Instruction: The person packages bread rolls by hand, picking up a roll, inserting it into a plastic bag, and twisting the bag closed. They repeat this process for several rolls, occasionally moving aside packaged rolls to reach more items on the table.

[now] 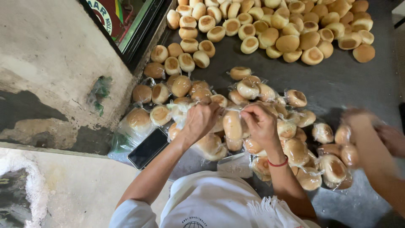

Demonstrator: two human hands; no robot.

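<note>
We had the bagged bun (232, 125) dead centre, left hand (200, 120) at nine o'clock and right hand (260, 122) at three pinching its plastic neck; knotting seemed underway, needing a tight twist.

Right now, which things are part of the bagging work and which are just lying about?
In use:
left hand
right hand
bagged bun between them
bagged buns pile
loose buns

Lying about:
phone
green plastic scrap
co-worker's blurred hand, working apart
</note>
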